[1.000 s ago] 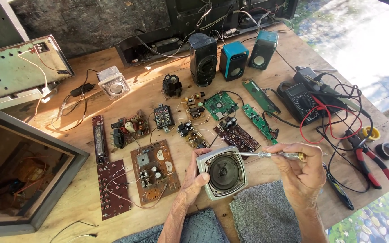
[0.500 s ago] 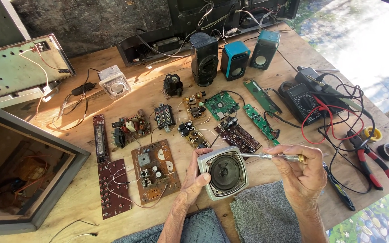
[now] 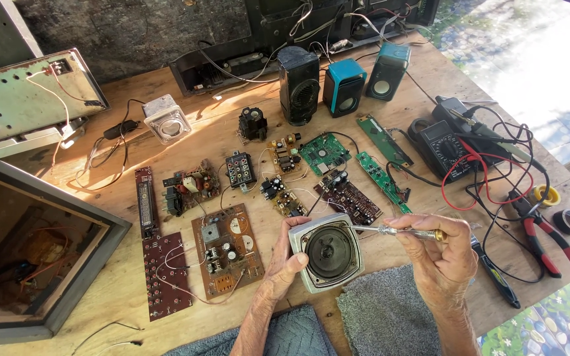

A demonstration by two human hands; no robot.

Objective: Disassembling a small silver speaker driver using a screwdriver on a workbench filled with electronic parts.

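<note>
Nothing had shifted since the earlier frames: near the desk's (image 3: 166,99) front edge, the left hand (image 3: 285,267) kept its fingers curled around the square speaker (image 3: 328,252). The right hand (image 3: 440,254) stayed pinched shut on a thin soldering iron (image 3: 400,231), tip touching the speaker's upper right corner.

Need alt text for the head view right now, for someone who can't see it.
A person's left hand holds a square grey speaker driver over a wooden table, while the right hand points a thin tool at its upper corner. Circuit boards, three small speakers, a multimeter and pliers lie around.
</note>
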